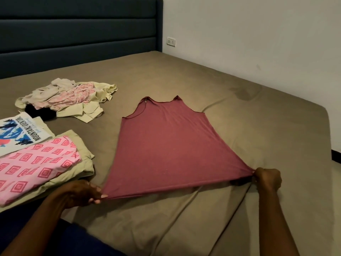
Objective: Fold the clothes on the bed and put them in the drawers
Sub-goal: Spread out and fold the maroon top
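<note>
A maroon tank top [166, 145] lies spread flat on the bed [249, 126], straps pointing away from me. My left hand [86, 193] pinches the left corner of its hem. My right hand [267, 179] grips the right corner, and the hem is stretched taut between them. At the left, a stack of folded clothes shows a pink patterned piece [36, 163] on top of a pale green one, with a white printed T-shirt [20, 132] beside it. Farther back sits a heap of unfolded clothes [68, 100] in cream, pink and black.
The bed has an olive-brown sheet with creases near me. A dark blue padded headboard [79, 34] stands at the back left. A white wall with a socket [171, 41] runs along the bed's right side. No drawers are in view.
</note>
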`<state>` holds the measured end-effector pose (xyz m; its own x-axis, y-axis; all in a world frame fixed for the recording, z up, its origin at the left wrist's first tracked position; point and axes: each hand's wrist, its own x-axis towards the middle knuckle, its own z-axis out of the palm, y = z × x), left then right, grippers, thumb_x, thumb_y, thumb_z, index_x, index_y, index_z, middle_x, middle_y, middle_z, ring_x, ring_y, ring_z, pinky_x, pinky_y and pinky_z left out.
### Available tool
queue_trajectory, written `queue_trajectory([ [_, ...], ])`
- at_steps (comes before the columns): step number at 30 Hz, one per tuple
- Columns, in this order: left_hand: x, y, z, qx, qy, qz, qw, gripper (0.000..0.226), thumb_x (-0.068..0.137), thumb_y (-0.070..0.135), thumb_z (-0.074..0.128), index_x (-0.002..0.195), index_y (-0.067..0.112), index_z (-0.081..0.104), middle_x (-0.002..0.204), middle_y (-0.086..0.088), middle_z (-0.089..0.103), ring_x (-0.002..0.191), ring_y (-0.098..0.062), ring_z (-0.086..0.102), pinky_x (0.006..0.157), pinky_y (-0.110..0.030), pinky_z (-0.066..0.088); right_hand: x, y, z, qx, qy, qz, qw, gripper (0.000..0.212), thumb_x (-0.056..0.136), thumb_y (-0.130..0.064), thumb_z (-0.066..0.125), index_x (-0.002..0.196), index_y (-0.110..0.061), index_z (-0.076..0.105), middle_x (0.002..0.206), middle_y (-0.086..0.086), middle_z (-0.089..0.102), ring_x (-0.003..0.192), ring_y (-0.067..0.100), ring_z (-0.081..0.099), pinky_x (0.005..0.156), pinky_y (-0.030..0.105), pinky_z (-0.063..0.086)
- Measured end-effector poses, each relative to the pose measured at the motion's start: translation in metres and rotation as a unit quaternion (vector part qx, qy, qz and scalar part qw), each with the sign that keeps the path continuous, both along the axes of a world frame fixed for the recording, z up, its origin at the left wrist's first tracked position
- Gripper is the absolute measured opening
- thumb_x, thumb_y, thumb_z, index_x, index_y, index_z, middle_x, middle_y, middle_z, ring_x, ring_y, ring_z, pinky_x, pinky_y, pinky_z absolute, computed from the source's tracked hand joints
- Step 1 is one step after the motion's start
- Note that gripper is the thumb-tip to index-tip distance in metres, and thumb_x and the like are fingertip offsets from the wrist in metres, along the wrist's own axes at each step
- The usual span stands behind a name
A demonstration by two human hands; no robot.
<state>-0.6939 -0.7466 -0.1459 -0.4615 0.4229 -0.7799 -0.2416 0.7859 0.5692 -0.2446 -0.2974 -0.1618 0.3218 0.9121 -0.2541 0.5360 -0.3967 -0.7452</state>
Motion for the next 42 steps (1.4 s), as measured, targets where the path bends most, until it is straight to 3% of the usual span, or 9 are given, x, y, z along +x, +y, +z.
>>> queue_trajectory([
  [5, 0.007, 0.01, -0.012, -0.071, 0.004, -0.12, 0.99, 0.03, 0.063, 0.003, 0.091, 0.087, -0.009, 0.079, 0.089, -0.026, 0.073, 0.064, -0.02, 0.067, 0.056, -0.024, 0.053, -0.001, -0.01, -0.023, 0.034, -0.07, 0.051, 0.996, 0.045, 0.071, -0.03, 0.085, 0.09, 0.009, 0.075, 0.095, 0.034, 0.071, 0.093, 0.049, 0.07, 0.081, 0.045, 0.057],
  [11, 0.022, 0.015, 0.0, -0.108, 0.096, -0.167, 0.975, 0.034, 0.057, 0.021, 0.102, 0.066, 0.002, 0.076, 0.065, -0.012, 0.072, 0.053, -0.016, 0.066, 0.051, -0.023, 0.051, -0.008, -0.017, -0.027, 0.083, -0.183, 0.101, 0.974, 0.037, 0.081, -0.025, 0.08, 0.1, 0.005, 0.07, 0.106, 0.033, 0.065, 0.1, 0.05, 0.065, 0.083, 0.049, 0.055],
  [15, 0.022, 0.015, -0.004, -0.121, 0.192, -0.206, 0.952, 0.014, 0.07, 0.008, 0.09, 0.074, 0.003, 0.077, 0.064, -0.008, 0.074, 0.068, -0.025, 0.077, 0.057, -0.026, 0.058, -0.018, -0.009, -0.028, 0.119, -0.243, 0.199, 0.942, 0.036, 0.086, -0.025, 0.07, 0.113, -0.002, 0.068, 0.111, 0.028, 0.061, 0.104, 0.048, 0.058, 0.091, 0.05, 0.048],
  [20, 0.011, 0.041, -0.016, -0.076, 0.481, -0.126, 0.864, 0.019, 0.074, 0.024, 0.085, 0.076, 0.02, 0.067, 0.07, 0.004, 0.066, 0.067, -0.019, 0.065, 0.054, -0.028, 0.042, -0.041, 0.02, -0.034, 0.167, -0.162, 0.299, 0.925, 0.057, 0.079, -0.038, 0.045, 0.122, -0.006, 0.066, 0.111, 0.022, 0.063, 0.103, 0.042, 0.059, 0.089, 0.049, 0.052],
  [25, -0.023, 0.096, -0.04, 0.041, 0.573, -0.077, 0.815, 0.027, 0.09, 0.03, 0.076, 0.11, 0.014, 0.065, 0.08, 0.0, 0.067, 0.075, -0.023, 0.066, 0.058, -0.032, 0.044, -0.095, 0.092, -0.037, 0.072, 0.105, 0.282, 0.951, 0.022, 0.095, -0.015, 0.064, 0.115, -0.021, 0.071, 0.109, 0.008, 0.073, 0.104, 0.033, 0.069, 0.085, 0.037, 0.055],
  [28, -0.059, 0.135, -0.053, 0.07, 0.584, -0.068, 0.806, 0.037, 0.096, 0.03, 0.067, 0.129, 0.013, 0.059, 0.106, -0.014, 0.067, 0.088, -0.031, 0.071, 0.068, -0.039, 0.054, -0.135, 0.132, -0.039, 0.051, 0.184, 0.294, 0.936, 0.024, 0.099, -0.007, 0.063, 0.121, -0.013, 0.07, 0.111, 0.01, 0.072, 0.093, 0.02, 0.065, 0.079, 0.029, 0.051],
  [35, -0.143, 0.225, -0.053, 0.042, 0.567, -0.1, 0.817, 0.059, 0.104, 0.045, 0.048, 0.156, 0.02, 0.037, 0.132, -0.023, 0.053, 0.108, -0.038, 0.06, 0.08, -0.046, 0.054, -0.218, 0.203, -0.042, 0.076, 0.235, 0.323, 0.914, 0.033, 0.102, -0.01, 0.063, 0.135, -0.012, 0.065, 0.132, 0.005, 0.068, 0.123, 0.018, 0.062, 0.107, 0.034, 0.047],
  [40, -0.187, 0.269, -0.055, 0.058, 0.55, -0.118, 0.825, 0.059, 0.099, 0.058, 0.053, 0.15, 0.029, 0.046, 0.141, -0.014, 0.042, 0.118, -0.033, 0.056, 0.089, -0.046, 0.054, -0.274, 0.241, -0.052, 0.087, 0.273, 0.314, 0.905, 0.033, 0.102, -0.007, 0.059, 0.134, -0.007, 0.066, 0.134, 0.005, 0.067, 0.125, 0.015, 0.06, 0.097, 0.016, 0.047],
  [42, -0.199, 0.281, -0.058, 0.069, 0.54, -0.111, 0.831, 0.049, 0.096, 0.061, 0.056, 0.136, 0.034, 0.058, 0.136, -0.007, 0.045, 0.113, -0.025, 0.059, 0.089, -0.042, 0.055, -0.284, 0.254, -0.057, 0.073, 0.296, 0.3, 0.904, 0.032, 0.1, -0.006, 0.059, 0.131, -0.007, 0.068, 0.132, 0.007, 0.069, 0.126, 0.019, 0.062, 0.102, 0.022, 0.051],
])
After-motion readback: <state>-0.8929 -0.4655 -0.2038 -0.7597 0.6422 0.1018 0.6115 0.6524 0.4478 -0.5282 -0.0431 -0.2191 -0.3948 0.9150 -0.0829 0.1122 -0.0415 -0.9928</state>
